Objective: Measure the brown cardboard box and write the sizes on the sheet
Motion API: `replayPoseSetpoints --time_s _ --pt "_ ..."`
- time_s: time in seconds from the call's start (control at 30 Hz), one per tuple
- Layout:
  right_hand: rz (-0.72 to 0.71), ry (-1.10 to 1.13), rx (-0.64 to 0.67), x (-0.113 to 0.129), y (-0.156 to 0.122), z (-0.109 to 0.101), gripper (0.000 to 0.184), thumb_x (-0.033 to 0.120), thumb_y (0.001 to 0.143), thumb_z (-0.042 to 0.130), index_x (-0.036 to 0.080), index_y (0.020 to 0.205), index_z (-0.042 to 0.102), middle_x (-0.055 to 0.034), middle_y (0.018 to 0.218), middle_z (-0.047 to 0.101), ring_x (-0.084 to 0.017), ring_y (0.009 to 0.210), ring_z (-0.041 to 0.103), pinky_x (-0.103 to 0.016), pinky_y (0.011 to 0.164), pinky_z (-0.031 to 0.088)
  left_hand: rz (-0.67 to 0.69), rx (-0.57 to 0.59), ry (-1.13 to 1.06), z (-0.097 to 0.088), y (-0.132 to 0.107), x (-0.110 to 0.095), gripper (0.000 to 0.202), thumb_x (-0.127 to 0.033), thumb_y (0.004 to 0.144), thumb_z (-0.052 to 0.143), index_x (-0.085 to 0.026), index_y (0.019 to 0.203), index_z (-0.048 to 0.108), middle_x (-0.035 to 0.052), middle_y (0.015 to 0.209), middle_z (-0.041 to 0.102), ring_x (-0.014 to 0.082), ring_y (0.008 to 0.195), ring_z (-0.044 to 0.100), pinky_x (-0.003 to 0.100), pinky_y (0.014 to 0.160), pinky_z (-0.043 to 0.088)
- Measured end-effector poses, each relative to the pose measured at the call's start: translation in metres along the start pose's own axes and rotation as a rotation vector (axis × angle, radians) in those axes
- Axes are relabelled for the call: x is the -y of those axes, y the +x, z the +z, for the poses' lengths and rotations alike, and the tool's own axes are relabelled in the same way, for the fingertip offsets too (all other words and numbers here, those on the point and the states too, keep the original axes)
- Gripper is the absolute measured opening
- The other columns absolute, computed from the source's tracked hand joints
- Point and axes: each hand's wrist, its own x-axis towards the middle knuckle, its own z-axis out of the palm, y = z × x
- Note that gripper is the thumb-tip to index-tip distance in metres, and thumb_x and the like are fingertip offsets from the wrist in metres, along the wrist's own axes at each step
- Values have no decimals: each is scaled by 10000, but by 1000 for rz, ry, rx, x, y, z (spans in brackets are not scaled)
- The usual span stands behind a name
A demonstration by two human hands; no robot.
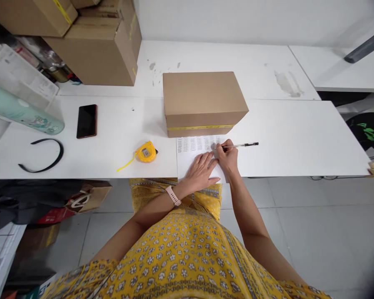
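Observation:
A white sheet of paper [184, 164] lies at the front edge of the table, with columns of small handwriting across its upper part. My left hand [202, 170] rests flat on the sheet, fingers spread. In my right hand [228, 158] is a pen [244, 145], its tip down at the right end of the written columns and its black end pointing right. Directly behind the paper stands a closed cardboard box [205, 93] with a yellow strip along its front; its front edge meets or covers the top of the sheet.
Left of the paper sit a yellow tape measure [146, 152] with its tape slightly out, a phone [87, 121], a black headband [60, 151] and a mint-green bottle [25, 112]. Stacked cardboard boxes [96, 54] fill the back left. A dark cylindrical bar [366, 45] is at far right.

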Motion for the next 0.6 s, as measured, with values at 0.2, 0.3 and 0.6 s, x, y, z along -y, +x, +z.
replayPoseSetpoints --time_s 0.2,0.3,0.6 --pt "15 8 -17 -2 0 0 245 356 855 630 240 719 462 73 579 464 -116 580 420 -271 581 347 2 -11 9 2 0 0 683 -603 991 510 -124 1477 469 202 1629 395 322 1526 340 445 1276 206" --pt "-4 2 -9 -3 0 0 239 346 860 623 238 714 467 72 582 469 -114 576 421 -273 580 346 3 -12 14 2 0 0 687 -605 992 504 -123 1480 465 201 1629 398 322 1526 342 445 1274 210" --pt "-8 -8 -17 -5 1 0 240 341 854 627 242 709 463 69 579 476 -120 576 428 -275 581 351 -3 1 -3 2 0 0 684 -605 989 500 -133 1482 457 195 1639 386 320 1533 328 453 1276 203"
